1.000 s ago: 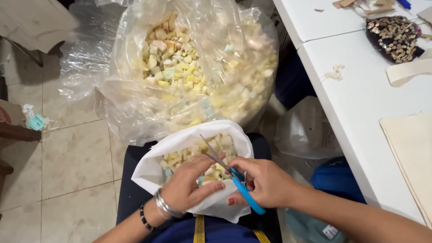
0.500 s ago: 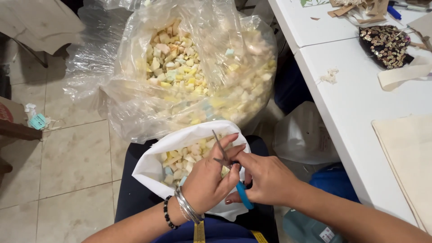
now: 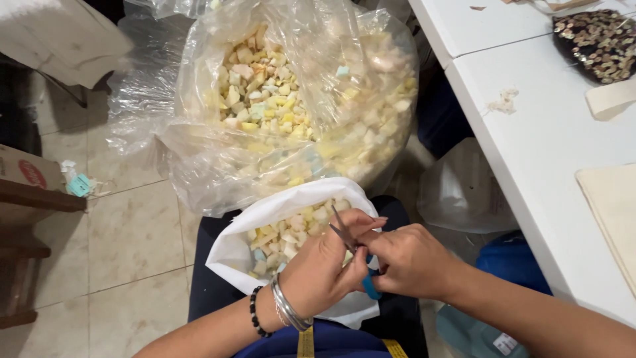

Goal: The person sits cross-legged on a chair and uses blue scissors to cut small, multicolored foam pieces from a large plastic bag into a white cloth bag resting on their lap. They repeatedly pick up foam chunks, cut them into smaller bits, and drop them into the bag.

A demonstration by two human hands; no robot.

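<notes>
On my lap lies a white bag [image 3: 245, 248] with several small foam pieces [image 3: 291, 233] in yellow, cream and pale blue. My right hand [image 3: 411, 262] grips blue-handled scissors [image 3: 351, 248], blades pointing up-left over the bag. My left hand [image 3: 324, 265], with bracelets at the wrist, is curled beside the blades, its fingers pinching something small that I cannot make out. Beyond my knees stands a big clear plastic sack [image 3: 298, 106] full of the same foam pieces.
A white table [image 3: 530, 126] runs along the right, bearing a sequinned dark piece [image 3: 599, 40] and beige fabric [image 3: 613, 212]. A clear bag [image 3: 457, 192] and blue container [image 3: 510, 265] sit under it. Tiled floor and a wooden bench [image 3: 26, 199] lie left.
My left hand has closed in over the scissors' blades and both hands have shifted slightly toward the bag's right edge; the view has tilted a little.
</notes>
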